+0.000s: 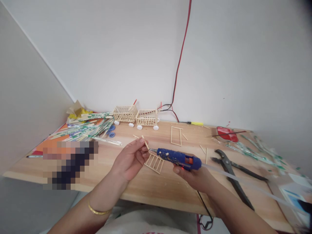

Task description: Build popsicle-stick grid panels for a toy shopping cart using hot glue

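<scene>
My left hand (133,157) pinches a short wooden stick (145,143) between thumb and fingers above the table. In my right hand (195,177) is a blue glue gun (179,158), its nozzle touching or very near the stick's lower end; a long clear glue stick (226,174) runs out of its back. Beneath the nozzle lies a small slatted wooden panel (155,163), partly covered by my left hand. Farther back on the table is a rectangular stick frame (175,144) with a few loose stick pieces (185,136) around it.
Two small wheeled stick carts (147,118) stand by the wall. Wrapped chopsticks (97,125) and blue discs (111,130) lie left. Large pliers (229,169), a red-and-white packet (226,134) and clear wrappers (255,151) are at right. A yellow-handled tool (196,123) lies at the back.
</scene>
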{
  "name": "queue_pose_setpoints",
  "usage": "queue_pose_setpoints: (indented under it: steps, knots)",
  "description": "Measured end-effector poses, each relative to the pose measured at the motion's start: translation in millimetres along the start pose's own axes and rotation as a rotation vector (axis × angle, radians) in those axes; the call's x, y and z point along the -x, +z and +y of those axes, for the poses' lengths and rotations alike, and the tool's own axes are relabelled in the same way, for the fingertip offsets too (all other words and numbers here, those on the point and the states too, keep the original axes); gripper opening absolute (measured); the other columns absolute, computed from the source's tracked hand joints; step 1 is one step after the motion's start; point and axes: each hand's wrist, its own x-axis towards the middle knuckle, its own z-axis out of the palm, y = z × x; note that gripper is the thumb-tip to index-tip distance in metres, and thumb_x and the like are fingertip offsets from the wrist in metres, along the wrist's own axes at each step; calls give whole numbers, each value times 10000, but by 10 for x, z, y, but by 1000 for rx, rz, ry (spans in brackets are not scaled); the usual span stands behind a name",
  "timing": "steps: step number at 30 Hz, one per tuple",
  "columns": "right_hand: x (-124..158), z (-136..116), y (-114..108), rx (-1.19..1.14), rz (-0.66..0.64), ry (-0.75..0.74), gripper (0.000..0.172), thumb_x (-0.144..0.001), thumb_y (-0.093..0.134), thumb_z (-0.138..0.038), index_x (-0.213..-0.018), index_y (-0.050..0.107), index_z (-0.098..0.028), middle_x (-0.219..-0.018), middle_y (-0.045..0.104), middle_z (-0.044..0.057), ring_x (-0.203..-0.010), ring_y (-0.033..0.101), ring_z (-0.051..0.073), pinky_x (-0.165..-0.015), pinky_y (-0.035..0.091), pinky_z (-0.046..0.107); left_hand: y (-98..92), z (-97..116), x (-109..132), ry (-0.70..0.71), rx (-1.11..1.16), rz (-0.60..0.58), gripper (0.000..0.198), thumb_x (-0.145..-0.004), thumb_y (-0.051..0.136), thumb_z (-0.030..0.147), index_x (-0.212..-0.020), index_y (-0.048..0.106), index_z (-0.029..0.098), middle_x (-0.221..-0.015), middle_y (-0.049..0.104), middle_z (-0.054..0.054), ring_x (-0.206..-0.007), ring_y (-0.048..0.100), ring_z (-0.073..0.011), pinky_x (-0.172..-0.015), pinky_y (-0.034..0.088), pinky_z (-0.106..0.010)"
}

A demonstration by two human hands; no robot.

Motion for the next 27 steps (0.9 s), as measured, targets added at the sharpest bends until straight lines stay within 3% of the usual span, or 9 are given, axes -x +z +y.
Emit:
queue_pose_setpoints:
  steps: [16, 27]
  knots:
    - [15, 37, -36, 43, 41, 59, 277, -820, 530, -446, -690, 524, -201, -621, 509, -3, -582, 474, 131, -514, 395, 239, -10, -25, -35, -18, 35, -8, 73, -745, 669, 118, -725, 600, 101, -689, 566, 6, -556, 481, -38, -470, 389, -151]
    - [69, 61, -48, 64, 36, 57, 262, -819, 549, -431, -709, 521, -195, -649, 532, 2, -601, 501, 133, -537, 416, 233, 9, -64, -70, -58, 39, 3, 100, -766, 660, 148, -715, 594, 93, -599, 527, 14, -519, 457, -39, -471, 382, -154]
